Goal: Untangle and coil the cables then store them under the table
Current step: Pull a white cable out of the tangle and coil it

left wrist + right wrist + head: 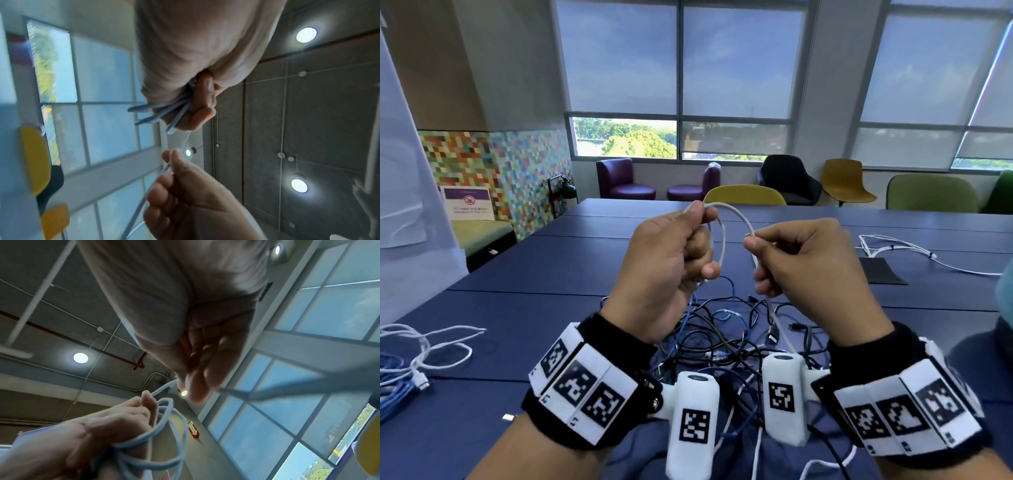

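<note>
Your left hand (667,270) grips several gathered loops of the white cable (736,214), fingers curled round them above the desk (534,294). It looks light, limp and springy, so pinch close to each new loop. Your right hand (804,267) pinches the arching run between thumb and forefinger; its tail drops into the tangled pile (739,339) below.

Black wristbands (599,346) on 2 wrists; white panels with black square-code markers; white camera pods (693,425) attached.

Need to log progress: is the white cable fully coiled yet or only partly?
Partly. Left hand holds several loops of the white cable; right hand pinches a free length.
</note>
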Demonstrator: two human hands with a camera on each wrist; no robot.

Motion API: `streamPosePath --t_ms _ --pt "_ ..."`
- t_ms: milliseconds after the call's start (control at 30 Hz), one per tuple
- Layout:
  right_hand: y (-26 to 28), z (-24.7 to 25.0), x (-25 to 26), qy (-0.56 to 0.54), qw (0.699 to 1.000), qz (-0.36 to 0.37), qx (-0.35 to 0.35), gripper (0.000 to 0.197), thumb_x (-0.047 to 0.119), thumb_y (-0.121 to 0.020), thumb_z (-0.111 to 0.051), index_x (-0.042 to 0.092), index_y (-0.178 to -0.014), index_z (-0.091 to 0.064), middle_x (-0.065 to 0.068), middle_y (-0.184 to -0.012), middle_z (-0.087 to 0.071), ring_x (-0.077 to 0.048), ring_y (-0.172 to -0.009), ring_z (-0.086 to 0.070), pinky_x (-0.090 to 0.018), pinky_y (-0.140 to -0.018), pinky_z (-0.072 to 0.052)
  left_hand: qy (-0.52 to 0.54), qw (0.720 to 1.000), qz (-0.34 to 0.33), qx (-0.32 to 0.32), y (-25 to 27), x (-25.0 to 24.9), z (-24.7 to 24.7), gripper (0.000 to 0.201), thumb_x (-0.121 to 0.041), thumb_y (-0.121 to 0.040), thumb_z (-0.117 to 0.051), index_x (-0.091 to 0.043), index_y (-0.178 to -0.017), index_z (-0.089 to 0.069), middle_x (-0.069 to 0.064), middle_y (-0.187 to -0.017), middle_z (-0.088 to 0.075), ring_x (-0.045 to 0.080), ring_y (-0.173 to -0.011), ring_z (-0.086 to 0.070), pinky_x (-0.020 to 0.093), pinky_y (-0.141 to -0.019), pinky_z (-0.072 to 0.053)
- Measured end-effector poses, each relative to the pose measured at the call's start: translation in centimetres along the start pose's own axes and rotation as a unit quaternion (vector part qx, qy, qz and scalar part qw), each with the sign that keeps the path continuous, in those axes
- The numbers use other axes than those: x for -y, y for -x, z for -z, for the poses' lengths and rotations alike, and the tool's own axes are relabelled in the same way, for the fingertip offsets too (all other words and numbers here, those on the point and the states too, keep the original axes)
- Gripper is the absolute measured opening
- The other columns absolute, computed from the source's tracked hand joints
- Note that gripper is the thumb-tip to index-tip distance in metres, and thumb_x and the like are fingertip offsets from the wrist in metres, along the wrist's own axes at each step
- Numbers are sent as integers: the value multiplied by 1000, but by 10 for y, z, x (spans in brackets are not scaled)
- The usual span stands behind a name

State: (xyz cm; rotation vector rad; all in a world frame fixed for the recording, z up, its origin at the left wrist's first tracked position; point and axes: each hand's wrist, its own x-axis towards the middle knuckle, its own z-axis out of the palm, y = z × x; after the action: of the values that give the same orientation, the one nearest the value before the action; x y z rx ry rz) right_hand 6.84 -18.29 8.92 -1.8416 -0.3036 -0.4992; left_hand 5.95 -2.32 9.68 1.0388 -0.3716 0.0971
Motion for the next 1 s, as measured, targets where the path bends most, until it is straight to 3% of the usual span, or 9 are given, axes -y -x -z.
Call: streamPosePath --t_ms 100,200,300,400,467,533,633,800,1000 --pt "3 -5 5 -11 999 5 30 15 12 -95 -62 16 -105 -73 -4 -76 -75 -14 -72 -74 -37 -73 -62 -6 1000 -27 -2 1 -6 2 23 -20 -102 -41 -6 -89 -54 -7 -50 -22 7 -38 -18 20 -42 -33" --pt "5 -7 7 -2 999 20 51 34 16 -97 -56 18 -131 -61 3 -105 -75 -3 -99 -68 -37 -94 -55 42 999 -12 19 1 -13 6 24 -21 -102 -41 -7 -86 -52 -7 -49 -21 6 -37 -18 19 -42 -32" --pt "5 -13 6 1 998 35 61 41 22 -100 -51 20 -141 -51 4 -120 -69 -6 -113 -62 -39 -102 -50 127 990 22 63 2 -14 6 24 -24 -100 -41 -8 -85 -51 -8 -47 -22 4 -34 -19 17 -40 -32" --pt "6 -18 9 -46 992 24 117 35 28 -102 -46 22 -133 -60 -10 -116 -70 -26 -113 -63 -48 -98 -51 197 974 48 101 3 -12 2 24 -25 -99 -40 -9 -83 -49 -8 -45 -22 4 -34 -16 15 -38 -32" --pt "7 -20 11 -117 982 -2 146 32 22 -103 -43 12 -121 -67 -12 -115 -70 -24 -113 -64 -45 -98 -52 233 963 59 122 4 -11 1 24 -26 -98 -39 -10 -82 -48 -8 -45 -17 6 -36 -11 14 -38 -30" --pt "9 -21 12 -199 967 -29 154 37 29 -98 -44 6 -109 -70 -15 -109 -71 -24 -107 -66 -44 -96 -54 260 953 65 144 3 -11 1 25 -26 -99 -38 -11 -82 -48 -8 -48 -13 8 -37 -11 14 -39 -30" --pt "13 -22 17 -338 925 -66 159 39 32 -92 -53 -2 -106 -66 -16 -94 -73 -24 -89 -69 -36 -87 -57 260 949 72 161 1 -9 5 26 -27 -99 -36 -12 -81 -48 -9 -49 -14 8 -37 -12 14 -41 -31" --pt "15 -21 20 -321 938 -63 113 12 6 -90 -60 -3 -90 -68 -14 -73 -69 -18 -63 -68 -31 -73 -57 185 970 84 135 -4 -5 11 28 -28 -101 -37 -11 -81 -48 -8 -46 -19 6 -33 -26 20 -48 -42" --pt "11 -24 10 -190 978 -58 61 13 -6 -90 -59 1 -92 -70 -5 -66 -68 -14 -61 -63 -36 -73 -59 34 992 75 93 -4 -6 15 28 -23 -102 -37 -6 -84 -48 -2 -49 -30 18 -47 -50 30 -59 -55"
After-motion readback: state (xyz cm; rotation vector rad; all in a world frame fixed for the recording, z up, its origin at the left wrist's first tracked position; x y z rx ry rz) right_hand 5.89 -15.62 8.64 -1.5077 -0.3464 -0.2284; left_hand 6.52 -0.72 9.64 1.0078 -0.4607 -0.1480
